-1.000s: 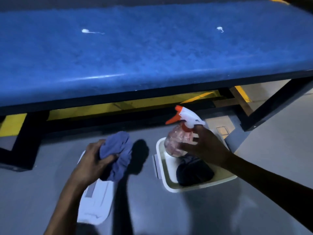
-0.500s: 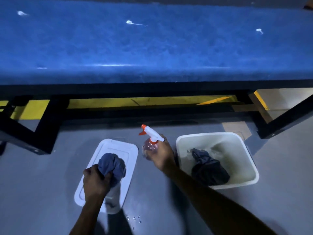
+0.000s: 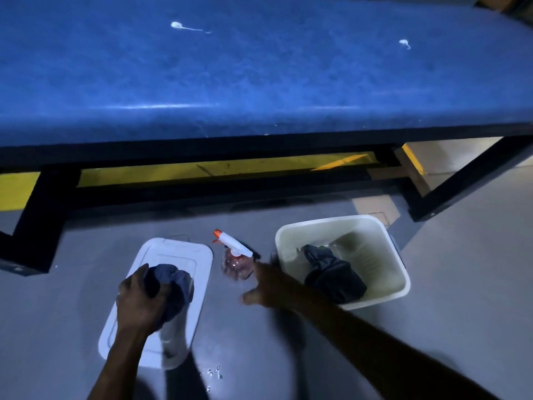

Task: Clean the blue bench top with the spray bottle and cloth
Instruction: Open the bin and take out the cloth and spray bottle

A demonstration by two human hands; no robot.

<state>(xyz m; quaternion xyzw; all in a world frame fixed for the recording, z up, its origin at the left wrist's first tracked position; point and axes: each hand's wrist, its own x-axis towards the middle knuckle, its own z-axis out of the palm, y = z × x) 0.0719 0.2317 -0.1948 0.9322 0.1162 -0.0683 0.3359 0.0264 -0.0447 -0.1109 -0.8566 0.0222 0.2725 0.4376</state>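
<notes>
Across the top of the view, from nine to three o'clock, runs the blue table (image 3: 259, 82) on a black frame, with two small white smears on its surface, one at twelve o'clock (image 3: 176, 25) and one at one o'clock (image 3: 403, 43). Below it on the grey floor (image 3: 461, 284), at seven o'clock, the left hand (image 3: 141, 303) grips a bunched blue cloth (image 3: 176, 284) over a white lid (image 3: 173, 255), fingers curled round it. At centre the spray bottle (image 3: 235, 259) stands upright on the floor. The right hand (image 3: 268, 284) is just beside it, fingers spread and blurred; contact cannot be told. At four o'clock a cream tub (image 3: 288, 235) holds a dark cloth (image 3: 331, 278). Water drops (image 3: 213, 373) lie at six o'clock
</notes>
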